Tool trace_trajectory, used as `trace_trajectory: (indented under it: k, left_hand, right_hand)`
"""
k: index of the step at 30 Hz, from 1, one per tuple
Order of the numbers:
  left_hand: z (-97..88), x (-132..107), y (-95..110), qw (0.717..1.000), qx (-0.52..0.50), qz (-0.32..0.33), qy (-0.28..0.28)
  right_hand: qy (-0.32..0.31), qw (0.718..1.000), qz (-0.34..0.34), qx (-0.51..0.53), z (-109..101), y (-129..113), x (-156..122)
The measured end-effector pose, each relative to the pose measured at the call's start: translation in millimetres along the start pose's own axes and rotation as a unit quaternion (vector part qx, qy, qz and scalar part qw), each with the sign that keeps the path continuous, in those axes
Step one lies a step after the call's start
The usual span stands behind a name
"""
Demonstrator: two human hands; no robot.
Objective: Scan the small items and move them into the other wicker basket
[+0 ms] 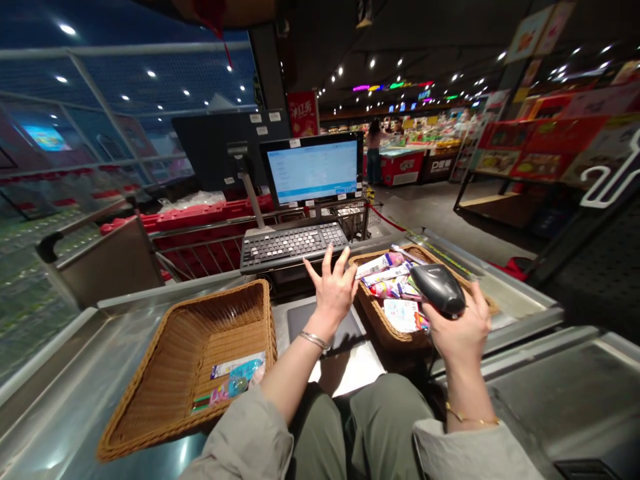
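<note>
My right hand (460, 327) is wrapped round a black handheld barcode scanner (438, 288), held over the right wicker basket (383, 327). Long packaged items (381, 264) and a white card-like pack (401, 315) lie in that basket. With fingers spread, my left hand (333, 293) hovers between the basket's left rim and the keyboard (295, 245); nothing shows in its grasp. To the left, a larger wicker basket (200, 333) holds a few packaged items (237, 380), among them a blue one.
A lit monitor (314, 170) stands behind the keyboard, with a second dark screen (220, 150) to its left. Metal counters (60, 413) run along both sides. Shopping carts (195, 253) stand beyond. A person (373, 150) is far back near a red freezer (400, 168).
</note>
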State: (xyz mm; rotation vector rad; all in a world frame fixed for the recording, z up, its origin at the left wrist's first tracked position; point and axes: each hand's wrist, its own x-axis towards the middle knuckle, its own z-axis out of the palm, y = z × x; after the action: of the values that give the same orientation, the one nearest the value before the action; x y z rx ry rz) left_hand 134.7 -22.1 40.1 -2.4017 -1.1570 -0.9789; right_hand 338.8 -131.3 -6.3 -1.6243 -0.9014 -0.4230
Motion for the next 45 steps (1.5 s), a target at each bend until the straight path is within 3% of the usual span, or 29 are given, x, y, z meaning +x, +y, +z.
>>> trace_trajectory:
  k: [10, 22, 25, 32, 36, 45]
  left_hand:
    - [23.7, 15.2, 24.9, 0.999, -0.029, 0.010, -0.032]
    - [61.6, 38.5, 62.7, 0.996, -0.042, -0.002, -0.081]
    - [63.8, 37.4, 63.2, 0.996, -0.031, 0.003, -0.085]
    - [40.8, 14.5, 20.4, 0.997, -0.021, 0.006, -0.074]
    - [21.2, -6.5, -19.8, 0.998, -0.002, 0.002, -0.059]
    - [-33.4, -72.7, -117.3, 0.994, 0.061, -0.087, -0.040]
  right_hand:
    - [0.013, 0.999, 0.014, -0.028, -16.3, 27.7, 8.9]
    - [0.045, 0.996, 0.057, -0.061, -24.5, 43.7, 12.6]
    - [0.044, 0.995, 0.064, -0.070, -25.0, 46.2, 12.3]
    - [0.030, 0.995, 0.071, -0.059, -18.2, 40.9, 12.7]
    - [0.003, 0.997, 0.070, -0.035, -9.1, 27.7, 11.8]
    - [-0.047, 0.998, 0.048, 0.003, 25.1, -12.6, -2.7]
